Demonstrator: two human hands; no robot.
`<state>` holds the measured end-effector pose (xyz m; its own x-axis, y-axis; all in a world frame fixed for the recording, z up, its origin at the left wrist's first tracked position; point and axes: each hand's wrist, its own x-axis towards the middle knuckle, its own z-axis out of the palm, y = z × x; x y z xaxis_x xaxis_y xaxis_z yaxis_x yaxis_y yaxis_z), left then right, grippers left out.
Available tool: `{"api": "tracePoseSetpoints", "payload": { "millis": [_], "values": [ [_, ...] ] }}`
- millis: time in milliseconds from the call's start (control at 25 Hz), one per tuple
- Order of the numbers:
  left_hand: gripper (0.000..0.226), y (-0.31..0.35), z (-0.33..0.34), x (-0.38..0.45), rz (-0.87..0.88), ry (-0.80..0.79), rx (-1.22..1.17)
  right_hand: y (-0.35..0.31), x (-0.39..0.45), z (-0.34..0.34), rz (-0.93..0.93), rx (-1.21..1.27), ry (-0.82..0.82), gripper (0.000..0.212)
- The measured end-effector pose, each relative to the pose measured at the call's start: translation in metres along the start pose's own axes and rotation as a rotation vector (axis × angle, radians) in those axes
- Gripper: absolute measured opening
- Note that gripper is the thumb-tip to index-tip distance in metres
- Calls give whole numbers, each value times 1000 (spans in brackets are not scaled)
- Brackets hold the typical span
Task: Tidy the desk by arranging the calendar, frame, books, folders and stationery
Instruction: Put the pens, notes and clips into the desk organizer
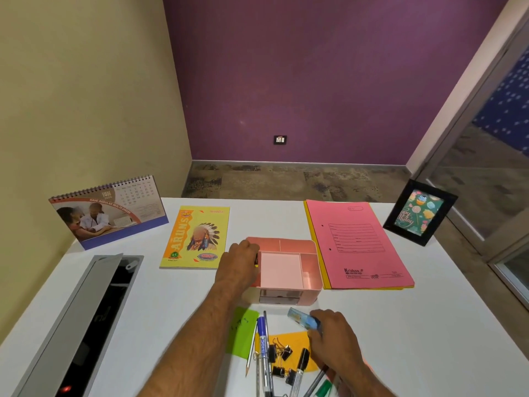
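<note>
A pink desk organiser (310, 270) stands mid-desk. My left hand (239, 265) is at its left side and holds a small dark item with a yellow tip over the left compartment. My right hand (333, 336) grips a small blue box (300, 319) just in front of the organiser. Pens and markers (264, 356), black binder clips (279, 355), a green sticky note (243, 330) and an orange one (289, 343) lie at the near edge. The calendar (111, 213) stands back left, a yellow book (196, 237) beside it, pink folders (357, 245) right, the black frame (419, 212) far right.
An open grey cable tray (86, 319) is sunk into the desk at the left. The white desk (429, 325) ends at the far edge with carpet floor beyond. A glass door stands at the right.
</note>
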<state>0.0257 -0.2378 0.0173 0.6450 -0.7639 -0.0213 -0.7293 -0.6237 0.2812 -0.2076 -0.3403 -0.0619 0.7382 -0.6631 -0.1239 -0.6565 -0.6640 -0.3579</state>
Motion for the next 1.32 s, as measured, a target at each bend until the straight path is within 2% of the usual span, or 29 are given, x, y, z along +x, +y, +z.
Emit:
{"api": "tracePoseSetpoints", "payload": {
  "millis": [160, 400, 520, 600, 760, 840, 920, 1160, 1320],
  "values": [
    [44, -2, 11, 6, 14, -62, 151, -7, 1, -7, 55, 287, 113, 40],
    [46, -3, 15, 5, 18, -112, 149, -31, 7, -26, -33, 484, 226, 24],
    [44, -2, 10, 1, 28, -101, 136, -48, 17, -39, -51, 570, 296, 25],
    [48, -4, 5, -1, 80, -67, 28, -59, 25, -50, -72, 610, 337, 27],
    [58, 2, -9, -7, 340, -57, -406, -79, 41, -70, -127, 656, 434, 26],
    [56, 10, -12, -10, 426, -59, -475, -87, 47, -77, -133, 685, 458, 21],
    [52, 15, -15, -10, 447, 19, -526, -93, 50, -81, -139, 711, 459, 18],
    [52, 11, -17, -12, 357, 175, -552, -100, 47, -82, -144, 785, 408, 31],
    [42, 1, -19, -12, 188, 264, -540, -91, 31, -54, -84, 744, 289, 24]
  ]
}}
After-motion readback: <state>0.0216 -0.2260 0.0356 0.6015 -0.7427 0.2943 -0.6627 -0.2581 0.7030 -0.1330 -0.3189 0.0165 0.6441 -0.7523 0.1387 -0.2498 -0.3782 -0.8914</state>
